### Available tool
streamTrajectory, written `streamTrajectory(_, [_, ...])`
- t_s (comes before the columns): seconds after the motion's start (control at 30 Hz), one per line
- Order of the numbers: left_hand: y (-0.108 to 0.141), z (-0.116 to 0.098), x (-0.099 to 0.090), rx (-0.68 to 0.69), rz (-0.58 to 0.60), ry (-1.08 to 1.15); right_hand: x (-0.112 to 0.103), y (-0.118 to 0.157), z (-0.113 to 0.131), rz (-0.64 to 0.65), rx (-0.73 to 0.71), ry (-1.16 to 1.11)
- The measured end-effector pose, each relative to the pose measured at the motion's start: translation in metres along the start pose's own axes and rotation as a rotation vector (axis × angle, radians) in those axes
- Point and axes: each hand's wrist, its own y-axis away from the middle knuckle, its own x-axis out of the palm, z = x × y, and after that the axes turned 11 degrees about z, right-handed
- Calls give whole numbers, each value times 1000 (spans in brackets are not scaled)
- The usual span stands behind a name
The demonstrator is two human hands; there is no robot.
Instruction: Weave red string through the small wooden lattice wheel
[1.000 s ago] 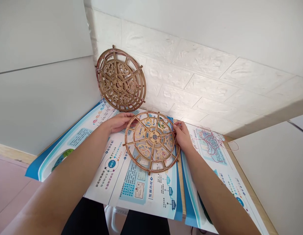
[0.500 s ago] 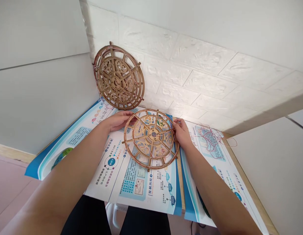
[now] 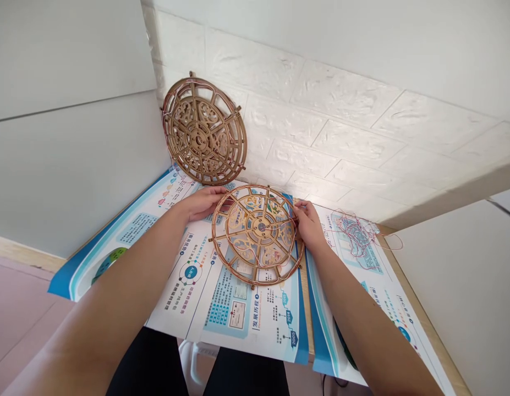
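- The disc is sitting between the two hands, over the posters; whether its lower rim is touching paper cannot be confirmed.
- The left hand is reaching the disc's upper-left rim, fingers lying together with the tips partly behind the openwork; whether they are pinching cannot be told.
- The right hand is pinching the disc's right rim between thumb and curled fingers.
- The two-sided placement is presumably steadying the disc and leaving its face open to view.
- Behind the disc, to its left, a stack of similar discs is leaning on the wall, apparently for support and to save room.
- Right of the disc, well clear of it, a wire tangle is lying loose, seemingly out of the hands' way.
- Beneath the disc, the posters are covering most of the table, probably as protection.
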Motion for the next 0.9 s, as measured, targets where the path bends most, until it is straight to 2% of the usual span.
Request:
streamTrajectory(0.5, [0,1,1,-15,15,-29,3,2,6,-29,46,27])
streamTrajectory(0.9, [1,-1,3,-5,-37,-4,3,2,7,-25,49,43])
